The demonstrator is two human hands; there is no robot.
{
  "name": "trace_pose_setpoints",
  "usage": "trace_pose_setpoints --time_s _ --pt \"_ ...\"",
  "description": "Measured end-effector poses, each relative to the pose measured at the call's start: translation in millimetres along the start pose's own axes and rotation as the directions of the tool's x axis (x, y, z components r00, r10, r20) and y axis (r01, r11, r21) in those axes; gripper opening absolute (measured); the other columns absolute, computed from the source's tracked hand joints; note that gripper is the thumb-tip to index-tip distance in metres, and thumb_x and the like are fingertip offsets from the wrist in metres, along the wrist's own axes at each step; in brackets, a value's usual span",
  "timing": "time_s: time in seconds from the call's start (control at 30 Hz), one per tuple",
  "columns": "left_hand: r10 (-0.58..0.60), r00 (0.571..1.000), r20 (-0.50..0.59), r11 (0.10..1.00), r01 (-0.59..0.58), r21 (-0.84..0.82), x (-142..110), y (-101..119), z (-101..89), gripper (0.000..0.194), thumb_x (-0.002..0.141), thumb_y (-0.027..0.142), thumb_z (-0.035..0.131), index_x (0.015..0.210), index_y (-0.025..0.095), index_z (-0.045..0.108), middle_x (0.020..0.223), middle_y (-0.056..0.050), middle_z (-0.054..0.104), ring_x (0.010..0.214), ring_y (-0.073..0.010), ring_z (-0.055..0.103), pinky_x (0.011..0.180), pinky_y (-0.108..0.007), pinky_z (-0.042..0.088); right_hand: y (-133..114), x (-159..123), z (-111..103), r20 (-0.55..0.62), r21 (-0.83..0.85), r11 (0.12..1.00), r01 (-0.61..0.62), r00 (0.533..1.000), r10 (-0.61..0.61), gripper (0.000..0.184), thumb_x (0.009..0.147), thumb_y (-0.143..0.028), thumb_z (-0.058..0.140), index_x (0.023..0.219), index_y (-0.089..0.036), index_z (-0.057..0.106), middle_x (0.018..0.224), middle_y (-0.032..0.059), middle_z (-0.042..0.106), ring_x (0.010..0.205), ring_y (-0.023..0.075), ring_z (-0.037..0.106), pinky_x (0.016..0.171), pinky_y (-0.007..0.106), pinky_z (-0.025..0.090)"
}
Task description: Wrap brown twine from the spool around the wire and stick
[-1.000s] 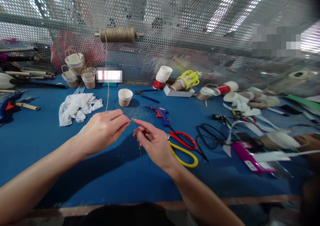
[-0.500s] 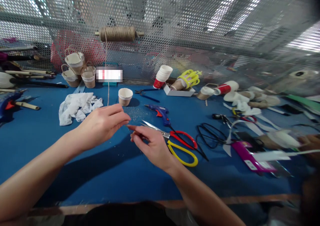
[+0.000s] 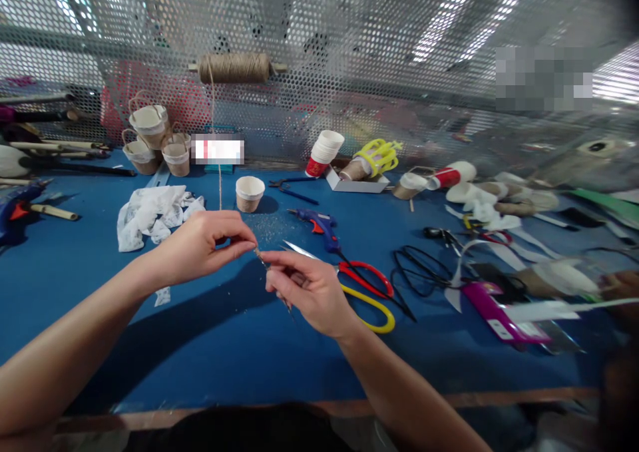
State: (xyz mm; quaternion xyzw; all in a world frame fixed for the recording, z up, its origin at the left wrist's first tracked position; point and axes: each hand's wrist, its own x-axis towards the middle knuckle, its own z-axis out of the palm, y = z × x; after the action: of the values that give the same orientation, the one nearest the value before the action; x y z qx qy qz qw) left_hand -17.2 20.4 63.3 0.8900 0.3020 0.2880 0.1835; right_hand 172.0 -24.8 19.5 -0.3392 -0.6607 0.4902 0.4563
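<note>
A strand of jute twine (image 3: 220,182) runs down from the spool (image 3: 234,68) on the mesh wall to behind my left hand (image 3: 207,247). That hand pinches the twine between thumb and fingertips. Just right of it, my right hand (image 3: 309,289) has its fingers closed on the same twine, whose frayed tail sticks out below the fingers. A small brown cup with a white lace rim (image 3: 249,196) stands behind my hands. Large scissors with red and yellow handles (image 3: 372,319) lie partly hidden under my right hand, and a blue glue gun (image 3: 323,227) rests behind them.
Several lace-rimmed cups with twine handles (image 3: 150,124) stand at the back left, above crumpled white lace (image 3: 150,212). Blue pliers (image 3: 292,189), stacked paper cups (image 3: 327,149) and a black cable (image 3: 419,269) lie further right. Another person's hand (image 3: 619,285) shows at the right edge.
My left thumb has come into view, and more twine shows between and below my hands. My right hand has shifted slightly right. A scrap of lace now shows below my left wrist.
</note>
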Motion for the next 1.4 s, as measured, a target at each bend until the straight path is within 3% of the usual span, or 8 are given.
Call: trace_pose_setpoints --time_s 0.2,0.53,0.73,0.9,1.13,1.27,1.4 --pt "-0.018 1.000 0.014 0.999 0.018 0.029 -1.1 3.4 -1.8 0.015 0.080 0.018 0.047 0.075 0.014 0.061 0.070 -0.003 0.062 0.062 -0.0091 0.053 0.057 -0.022 0.042 0.6 1.8 -1.0 -0.120 -0.046 0.999 -0.019 0.993 0.013 0.023 0.078 -0.019 0.053 0.100 -0.021 0.061 0.062 -0.0032 0.053 0.041 0.0029 0.042 0.037 0.017 0.037" --pt "0.037 0.999 -0.015 0.997 -0.036 0.063 -1.5 8.5 -0.6 0.014 0.079 0.016 0.047 0.074 0.013 0.061 0.067 -0.003 0.061 0.060 -0.0088 0.051 0.055 -0.021 0.041 5.7 2.6 0.2 -0.174 -0.233 0.973 -0.003 0.984 -0.039 0.022 0.079 -0.019 0.052 0.099 -0.018 0.061 0.063 -0.0021 0.053 0.043 0.0034 0.041 0.038 0.017 0.037" --pt "0.077 0.996 -0.037 0.994 -0.074 0.080 -3.7 9.8 3.4 0.013 0.078 0.014 0.048 0.075 0.012 0.061 0.068 -0.003 0.061 0.061 -0.0088 0.053 0.055 -0.021 0.042 5.5 2.6 -0.3 -0.159 -0.425 0.903 0.063 0.977 -0.143 0.023 0.078 -0.017 0.051 0.098 -0.016 0.062 0.064 -0.0001 0.054 0.052 0.0072 0.048 0.045 0.020 0.041" --pt "0.085 0.994 -0.065 0.989 -0.076 0.128 -5.0 8.6 1.4 0.011 0.077 0.014 0.050 0.074 0.012 0.060 0.068 -0.003 0.059 0.061 -0.0090 0.052 0.054 -0.021 0.041 1.2 3.0 0.5 -0.078 -0.479 0.869 0.122 0.980 -0.181 0.021 0.078 -0.015 0.051 0.095 -0.013 0.063 0.067 0.0016 0.056 0.056 0.0080 0.049 0.049 0.021 0.042" --pt "-0.006 1.000 -0.020 1.000 0.006 0.001 0.3 -0.6 -1.1 0.012 0.078 0.020 0.052 0.072 0.013 0.060 0.067 -0.002 0.060 0.060 -0.0083 0.051 0.055 -0.021 0.041 -6.8 3.7 0.5 0.035 -0.304 0.947 0.099 0.995 -0.093 0.022 0.077 -0.012 0.049 0.092 -0.017 0.064 0.066 -0.0002 0.053 0.053 0.0059 0.048 0.044 0.018 0.039" --pt "-0.131 0.990 0.055 0.980 0.138 -0.146 1.0 -4.3 1.0 0.015 0.078 0.025 0.053 0.073 0.013 0.060 0.065 -0.001 0.059 0.058 -0.0082 0.051 0.053 -0.020 0.041 -6.2 2.4 -0.8 0.027 -0.121 0.993 0.009 1.000 -0.006 0.022 0.076 -0.013 0.051 0.093 -0.018 0.064 0.066 -0.0017 0.054 0.041 0.0019 0.043 0.036 0.015 0.035" --pt "-0.185 0.975 0.127 0.943 0.212 -0.257 0.3 -5.7 5.0 0.019 0.079 0.030 0.050 0.074 0.013 0.059 0.066 -0.001 0.058 0.060 -0.0086 0.051 0.054 -0.020 0.040 -2.8 1.0 -2.7 0.002 0.017 0.997 -0.069 0.998 0.069 0.020 0.076 -0.017 0.052 0.093 -0.019 0.063 0.061 -0.0032 0.055 0.035 0.0009 0.042 0.033 0.015 0.034"
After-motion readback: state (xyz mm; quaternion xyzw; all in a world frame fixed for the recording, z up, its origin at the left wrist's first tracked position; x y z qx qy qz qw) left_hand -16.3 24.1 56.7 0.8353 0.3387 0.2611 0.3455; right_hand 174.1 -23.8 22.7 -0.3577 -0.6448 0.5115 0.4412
